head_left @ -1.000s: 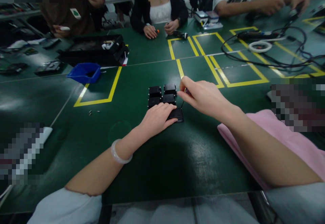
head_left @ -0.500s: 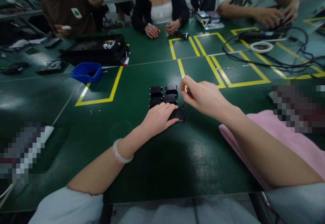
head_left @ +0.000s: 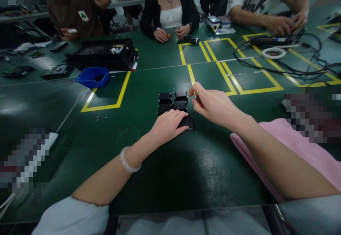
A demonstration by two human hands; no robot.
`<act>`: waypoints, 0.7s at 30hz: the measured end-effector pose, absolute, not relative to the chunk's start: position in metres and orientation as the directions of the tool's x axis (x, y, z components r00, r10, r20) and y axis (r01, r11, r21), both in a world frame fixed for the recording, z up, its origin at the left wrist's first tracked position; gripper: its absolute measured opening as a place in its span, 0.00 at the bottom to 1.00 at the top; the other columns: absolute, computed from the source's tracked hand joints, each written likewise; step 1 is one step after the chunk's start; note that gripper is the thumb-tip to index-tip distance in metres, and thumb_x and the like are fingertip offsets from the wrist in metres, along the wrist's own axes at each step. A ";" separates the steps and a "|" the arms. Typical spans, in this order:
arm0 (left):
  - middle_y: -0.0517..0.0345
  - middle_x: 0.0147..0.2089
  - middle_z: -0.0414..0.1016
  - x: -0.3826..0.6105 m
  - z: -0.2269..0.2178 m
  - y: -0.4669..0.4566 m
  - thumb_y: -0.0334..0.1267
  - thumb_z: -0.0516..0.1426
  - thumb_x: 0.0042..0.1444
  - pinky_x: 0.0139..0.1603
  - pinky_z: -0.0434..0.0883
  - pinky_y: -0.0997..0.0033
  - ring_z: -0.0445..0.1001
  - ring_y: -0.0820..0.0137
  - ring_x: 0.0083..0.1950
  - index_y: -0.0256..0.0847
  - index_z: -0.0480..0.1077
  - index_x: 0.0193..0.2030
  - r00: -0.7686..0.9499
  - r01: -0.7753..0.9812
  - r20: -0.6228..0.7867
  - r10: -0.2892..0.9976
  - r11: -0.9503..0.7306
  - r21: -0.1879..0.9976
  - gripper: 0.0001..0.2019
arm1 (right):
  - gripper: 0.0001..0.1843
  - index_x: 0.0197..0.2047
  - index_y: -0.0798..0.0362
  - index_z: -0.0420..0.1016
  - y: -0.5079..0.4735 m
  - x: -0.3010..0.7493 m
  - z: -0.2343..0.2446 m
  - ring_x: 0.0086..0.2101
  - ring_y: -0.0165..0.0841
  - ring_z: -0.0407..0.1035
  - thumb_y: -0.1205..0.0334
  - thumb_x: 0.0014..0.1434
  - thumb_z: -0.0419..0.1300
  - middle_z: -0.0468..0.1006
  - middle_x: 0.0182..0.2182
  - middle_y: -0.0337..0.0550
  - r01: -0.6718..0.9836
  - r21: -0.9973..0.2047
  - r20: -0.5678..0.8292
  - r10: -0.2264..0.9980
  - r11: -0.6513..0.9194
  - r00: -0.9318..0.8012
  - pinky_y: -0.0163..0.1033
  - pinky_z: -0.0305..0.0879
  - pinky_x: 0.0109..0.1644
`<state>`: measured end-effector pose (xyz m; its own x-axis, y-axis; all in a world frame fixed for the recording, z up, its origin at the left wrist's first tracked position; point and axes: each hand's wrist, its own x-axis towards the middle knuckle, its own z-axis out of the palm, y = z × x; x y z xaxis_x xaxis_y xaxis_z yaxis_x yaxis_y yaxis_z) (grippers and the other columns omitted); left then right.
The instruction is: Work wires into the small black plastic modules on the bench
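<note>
A cluster of small black box-shaped parts with shiny screw-like points at their edges lies on the green table. My left hand rests over the near part of this cluster, its thumb and fingers around the nearest black box at the right. The boxes under the palm are hidden. Just right of the cluster, my right hand is closed in a pinch on a thin dark-shafted tool. The shaft points down to the right edge of the nearest box; the handle is mostly hidden by the fingers.
Several tiny metal pieces lie left of the cluster. Beyond them are a blue scoop-shaped bin and black trays. Pink cloth lies under my right forearm. Black cables and a white ring lie far right. Three people sit opposite.
The whole view has shifted slightly down and right. My left hand keeps its hold on the black box, and my right fingers have changed only slightly around the tool.
</note>
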<state>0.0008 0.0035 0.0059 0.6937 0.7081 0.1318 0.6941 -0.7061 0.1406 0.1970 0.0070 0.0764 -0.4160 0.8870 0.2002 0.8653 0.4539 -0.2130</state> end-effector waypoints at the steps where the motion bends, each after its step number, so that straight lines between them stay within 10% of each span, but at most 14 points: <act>1: 0.54 0.51 0.73 0.001 0.006 0.004 0.47 0.55 0.63 0.50 0.68 0.64 0.71 0.62 0.50 0.40 0.64 0.54 0.693 0.695 0.131 0.709 -0.705 0.142 0.18 | 0.13 0.49 0.53 0.63 0.007 0.197 0.077 0.27 0.31 0.66 0.60 0.64 0.46 0.76 0.30 0.40 0.863 -0.214 0.199 0.885 0.458 -0.420 0.35 0.48 0.29; 21: 0.53 0.51 0.73 0.000 0.006 0.004 0.47 0.56 0.62 0.49 0.68 0.64 0.71 0.62 0.50 0.40 0.63 0.55 0.693 0.699 0.118 0.712 -0.703 0.135 0.18 | 0.15 0.51 0.53 0.63 0.006 0.200 0.079 0.27 0.31 0.66 0.60 0.64 0.44 0.75 0.30 0.40 0.878 -0.209 0.187 0.899 0.430 -0.396 0.35 0.48 0.30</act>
